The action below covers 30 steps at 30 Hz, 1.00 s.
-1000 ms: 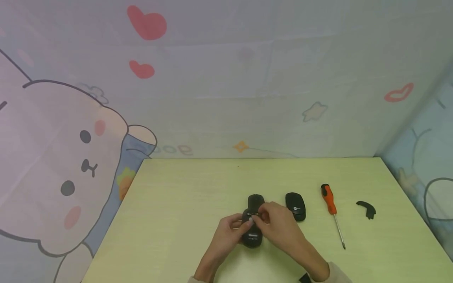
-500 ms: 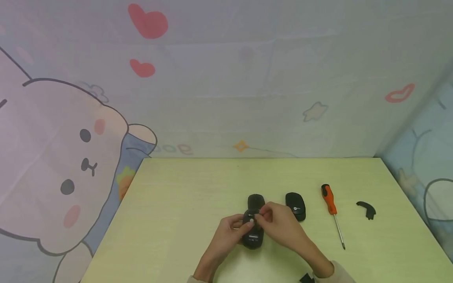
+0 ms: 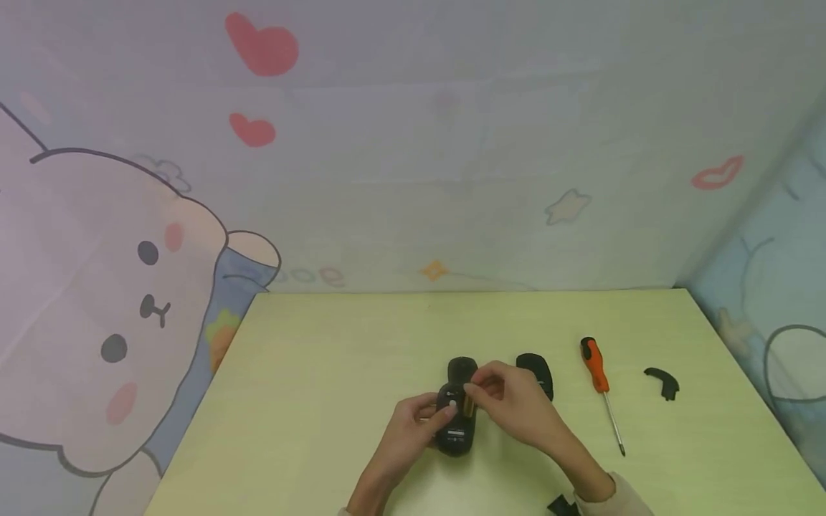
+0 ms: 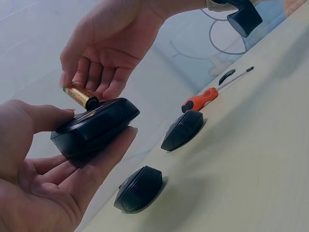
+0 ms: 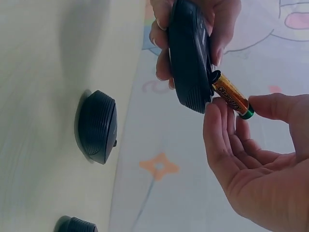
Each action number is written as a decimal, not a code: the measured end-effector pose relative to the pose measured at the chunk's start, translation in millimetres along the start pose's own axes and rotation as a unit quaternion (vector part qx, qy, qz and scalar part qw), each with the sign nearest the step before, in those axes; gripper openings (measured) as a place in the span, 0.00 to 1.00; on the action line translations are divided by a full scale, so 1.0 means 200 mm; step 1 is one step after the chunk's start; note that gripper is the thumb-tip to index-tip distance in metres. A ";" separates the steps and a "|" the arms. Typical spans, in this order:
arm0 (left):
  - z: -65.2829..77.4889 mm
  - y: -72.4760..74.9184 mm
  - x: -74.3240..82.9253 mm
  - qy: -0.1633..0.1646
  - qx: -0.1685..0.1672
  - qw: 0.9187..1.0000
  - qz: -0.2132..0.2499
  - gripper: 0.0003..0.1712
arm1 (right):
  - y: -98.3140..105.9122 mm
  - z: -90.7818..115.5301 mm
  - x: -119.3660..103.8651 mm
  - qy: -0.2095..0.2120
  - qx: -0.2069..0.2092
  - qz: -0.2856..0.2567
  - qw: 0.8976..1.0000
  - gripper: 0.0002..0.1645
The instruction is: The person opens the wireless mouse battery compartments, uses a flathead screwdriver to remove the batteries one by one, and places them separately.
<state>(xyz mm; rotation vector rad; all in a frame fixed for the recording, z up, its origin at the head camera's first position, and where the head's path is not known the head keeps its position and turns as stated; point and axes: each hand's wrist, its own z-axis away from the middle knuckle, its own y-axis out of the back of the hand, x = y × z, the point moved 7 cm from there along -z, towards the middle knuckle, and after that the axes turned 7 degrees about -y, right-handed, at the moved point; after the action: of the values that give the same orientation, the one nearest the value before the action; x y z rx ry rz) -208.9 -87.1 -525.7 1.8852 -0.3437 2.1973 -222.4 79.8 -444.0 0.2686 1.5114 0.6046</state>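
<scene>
Right cuff: a dark wrist device [image 3: 563, 506] showed beside the sleeve [image 3: 613, 494], at the bottom of the head view.
Left hand [image 3: 409, 426]: the fingers were curled round a black computer mouse [image 3: 455, 438], thumb on its labelled face and the other fingers along the opposite side.
Held mouse: it was up off the counter [image 3: 348, 358], labelled face toward the head camera.
Right hand [image 3: 513, 405]: the fingers were nearly closed, pinching a gold battery [image 5: 230, 93] by its green end.
Battery: it was tilted, dark end at the held mouse's face; how far in it sat could not be told.
Screwdriver [image 3: 595, 364]: it lay toward the counter's right edge, orange-and-black handle toward the far edge, tip toward the near one.
Curved black piece [image 3: 665, 382]: it lay right of the screwdriver, nearer the right edge.
Second mouse [image 3: 537, 369]: it rested left of the screwdriver, partly behind the right hand.
Third mouse [image 3: 462, 369]: it stood beyond the held one, toward the far edge.
Backdrop [image 3: 387, 143]: a cartoon-printed cloth hung behind the far edge.
</scene>
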 end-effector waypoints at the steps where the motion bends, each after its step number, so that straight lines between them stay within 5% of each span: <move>1: 0.00 0.00 0.00 -0.002 -0.001 1.000 0.001 0.27 | 0.01 0.00 0.00 -0.004 -0.002 -0.013 1.000 0.11; 20: 0.02 0.02 0.03 -0.004 0.007 1.000 0.023 0.28 | 0.23 0.01 0.21 -0.092 -0.061 -0.189 0.976 0.27; 30: 0.01 0.04 0.01 -0.003 0.013 1.000 0.028 0.29 | 0.50 0.09 0.39 -0.094 -0.002 -0.143 0.985 0.31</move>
<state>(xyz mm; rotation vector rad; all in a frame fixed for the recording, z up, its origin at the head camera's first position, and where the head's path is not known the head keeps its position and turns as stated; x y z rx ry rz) -210.0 -95.3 -524.6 1.9195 -0.3762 2.2426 -228.6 207.8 -457.2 0.1000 1.3346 0.3426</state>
